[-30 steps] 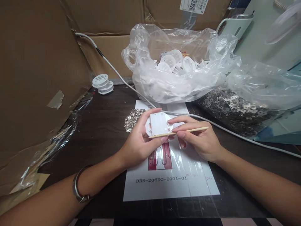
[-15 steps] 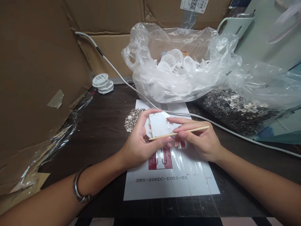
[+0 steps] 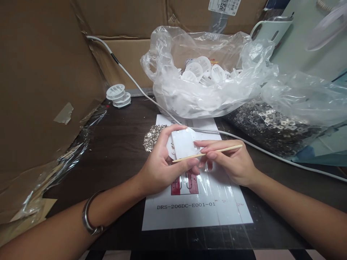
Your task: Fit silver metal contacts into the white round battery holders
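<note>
Left hand (image 3: 159, 166) grip pinching white plastic piece (image 3: 183, 143) above printed sheet (image 3: 206, 206); right hand (image 3: 230, 162) grip pinching wooden stick (image 3: 207, 153), touching piece's near edge.

We see a white plastic plate (image 3: 183, 143) and a pale tan wooden stick (image 3: 217, 151) above a white printed sheet (image 3: 217, 209) bearing black lettering and a dark red block. We note a clear bag (image 3: 189, 97) of white round parts (image 3: 202, 70), a glittering silver pile (image 3: 152, 136), and a white cable (image 3: 127, 76) across the dark brown table (image 3: 121, 144). We also mark brown cardboard (image 3: 40, 72) and a silver bangle (image 3: 88, 218).
</note>
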`<move>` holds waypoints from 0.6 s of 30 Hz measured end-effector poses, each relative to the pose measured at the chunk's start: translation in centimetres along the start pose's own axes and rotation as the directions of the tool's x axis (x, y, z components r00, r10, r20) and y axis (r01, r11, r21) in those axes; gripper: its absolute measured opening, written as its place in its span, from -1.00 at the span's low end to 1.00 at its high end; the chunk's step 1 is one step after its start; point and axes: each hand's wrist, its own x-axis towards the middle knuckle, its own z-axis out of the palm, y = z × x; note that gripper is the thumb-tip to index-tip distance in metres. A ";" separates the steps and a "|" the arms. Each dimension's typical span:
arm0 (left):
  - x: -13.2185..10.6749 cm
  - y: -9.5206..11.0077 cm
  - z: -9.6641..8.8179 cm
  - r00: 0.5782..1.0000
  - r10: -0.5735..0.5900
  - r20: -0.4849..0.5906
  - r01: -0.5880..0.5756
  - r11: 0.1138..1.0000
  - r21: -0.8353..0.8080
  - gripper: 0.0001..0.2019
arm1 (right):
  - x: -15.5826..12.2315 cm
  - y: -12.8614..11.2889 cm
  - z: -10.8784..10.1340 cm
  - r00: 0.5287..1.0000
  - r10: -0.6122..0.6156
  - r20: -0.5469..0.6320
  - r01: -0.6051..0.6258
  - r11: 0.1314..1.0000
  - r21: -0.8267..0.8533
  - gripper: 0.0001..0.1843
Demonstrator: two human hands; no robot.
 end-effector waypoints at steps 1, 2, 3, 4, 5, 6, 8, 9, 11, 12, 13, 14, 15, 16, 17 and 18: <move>0.0 0.0 0.0 1.000 -0.003 0.004 0.003 1.000 0.006 -0.47 | 0.0 0.0 0.0 1.000 -0.008 0.008 0.008 1.000 0.005 -0.87; 0.0 0.0 -0.1 1.000 -0.004 0.006 0.004 1.000 0.011 -0.46 | 0.0 0.1 0.0 1.000 -0.017 0.013 0.016 1.000 0.007 -0.86; 0.0 0.0 -0.1 1.000 -0.005 0.010 0.004 1.000 0.015 -0.46 | 0.0 0.1 0.0 1.000 -0.023 0.016 0.022 1.000 0.008 -0.86; 0.1 -0.1 -0.2 1.000 -0.003 0.014 0.003 1.000 0.019 -0.46 | 0.0 0.1 0.0 1.000 -0.025 0.017 0.025 1.000 0.006 -0.85; 0.1 -0.1 -0.2 1.000 0.004 0.014 -0.004 1.000 0.022 -0.47 | 0.0 0.1 0.0 1.000 -0.025 0.017 0.025 1.000 0.000 -0.85; 0.1 -0.1 -0.2 1.000 0.013 0.014 -0.014 1.000 0.026 -0.48 | 0.0 0.1 0.1 1.000 -0.025 0.017 0.025 1.000 -0.006 -0.85; 0.1 -0.1 -0.2 1.000 0.029 0.004 -0.029 0.999 0.034 -0.49 | -0.1 0.0 0.1 1.000 -0.016 0.010 0.016 1.000 -0.025 -0.86; 0.1 -0.1 -0.2 0.999 0.031 -0.004 -0.031 0.999 0.038 -0.49 | -0.1 0.0 0.1 1.000 -0.005 0.003 0.005 0.999 -0.038 -0.87; 0.1 -0.2 -0.2 1.000 0.022 -0.021 -0.021 0.999 0.039 -0.47 | -0.1 -0.3 0.2 1.000 0.012 -0.022 -0.013 0.997 -0.078 -0.90; 0.0 -0.2 -0.2 1.000 0.008 -0.022 -0.007 0.999 0.034 -0.45 | 0.0 -0.4 0.2 0.999 0.005 -0.036 -0.009 0.994 -0.111 -0.90; 0.0 -0.2 -0.2 1.000 -0.010 -0.020 0.011 1.000 0.026 -0.44 | 0.0 -0.5 0.2 0.999 -0.015 -0.045 0.008 0.989 -0.150 -0.90; 0.0 -0.2 -0.3 1.000 -0.028 -0.014 0.028 0.999 0.018 -0.43 | 0.1 -0.7 0.3 0.998 -0.049 -0.045 0.039 0.981 -0.190 -0.90; -0.1 -0.3 -0.3 0.999 -0.042 -0.007 0.042 0.999 0.012 -0.42 | 0.1 -0.8 0.3 0.996 -0.084 -0.034 0.074 0.972 -0.223 -0.90; -0.1 -0.3 -0.3 0.999 -0.051 -0.001 0.051 0.999 0.009 -0.42 | 0.2 -0.9 0.3 0.994 -0.105 -0.020 0.097 0.966 -0.241 -0.89; -0.1 -0.3 -0.4 0.998 -0.055 0.003 0.055 0.998 0.011 -0.43 | 0.2 -1.0 0.3 0.995 -0.104 -0.006 0.100 0.965 -0.242 -0.88; -0.1 -0.3 -0.4 0.999 -0.052 0.000 0.052 0.999 0.014 -0.43 | 0.3 -1.1 0.3 0.997 -0.082 0.002 0.080 0.971 -0.227 -0.87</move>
